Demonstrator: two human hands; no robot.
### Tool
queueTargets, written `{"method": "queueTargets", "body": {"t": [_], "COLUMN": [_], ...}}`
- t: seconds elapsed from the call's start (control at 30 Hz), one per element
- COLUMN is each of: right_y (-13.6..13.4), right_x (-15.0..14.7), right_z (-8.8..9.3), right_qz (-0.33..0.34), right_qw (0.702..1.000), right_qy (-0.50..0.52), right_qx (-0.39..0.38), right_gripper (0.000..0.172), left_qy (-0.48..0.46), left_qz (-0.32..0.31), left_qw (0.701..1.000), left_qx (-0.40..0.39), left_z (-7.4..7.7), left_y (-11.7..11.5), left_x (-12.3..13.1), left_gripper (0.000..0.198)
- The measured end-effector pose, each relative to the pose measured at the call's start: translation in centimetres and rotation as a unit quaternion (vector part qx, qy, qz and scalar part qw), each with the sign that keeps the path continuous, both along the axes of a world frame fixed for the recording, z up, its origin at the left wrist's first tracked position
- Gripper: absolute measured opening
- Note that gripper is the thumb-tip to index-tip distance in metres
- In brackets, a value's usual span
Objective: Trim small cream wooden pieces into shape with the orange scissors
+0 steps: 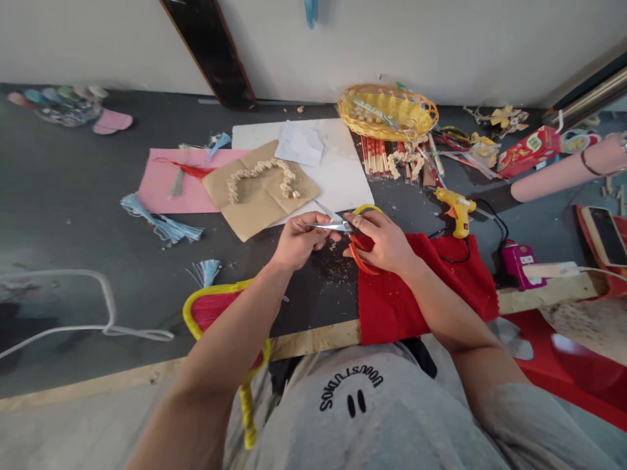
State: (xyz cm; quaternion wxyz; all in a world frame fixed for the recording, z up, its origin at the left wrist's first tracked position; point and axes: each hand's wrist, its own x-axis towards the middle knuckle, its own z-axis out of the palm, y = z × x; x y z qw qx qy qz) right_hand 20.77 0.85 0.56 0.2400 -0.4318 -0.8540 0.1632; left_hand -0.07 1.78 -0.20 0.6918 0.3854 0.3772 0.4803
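Head view: half-curled hands [296, 241] [385, 240] at scissors [343, 226]

light: moderate, diffuse | shadows: soft | edges: wide-angle bending | fine detail: smeared

The left forearm [238, 329] and right forearm [443, 310] reach forward and inward from either side, both bare. The left hand [297, 243] curls its fingers, thumb toward forefinger (whether the tips meet is hard to tell). The right hand [385, 240] is closed in a grip, back upward, fingers pointing left, near the other.
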Motion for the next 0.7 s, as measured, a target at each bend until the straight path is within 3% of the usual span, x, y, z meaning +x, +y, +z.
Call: {"method": "queueTargets", "body": {"t": [0.27,0.7], "right_y": [-0.40,0.22], "right_x": [-0.38,0.23], "right_z": [0.19,0.03], "right_qz": [-0.030,0.035], "right_qw": [0.999,0.999], "right_qy": [-0.009,-0.003], "right_qx": [-0.016,0.013], "right_gripper": [0.066,0.071], "left_qy": [-0.013,-0.029], "left_qz": [0.007,-0.076], "left_qw": [1.000,0.995], "left_qx": [-0.003,-0.060], "left_z": [0.31,0.43], "left_y": [0.02,0.10], "left_x": [0.07,-0.43], "left_gripper": [0.023,0.021]}}
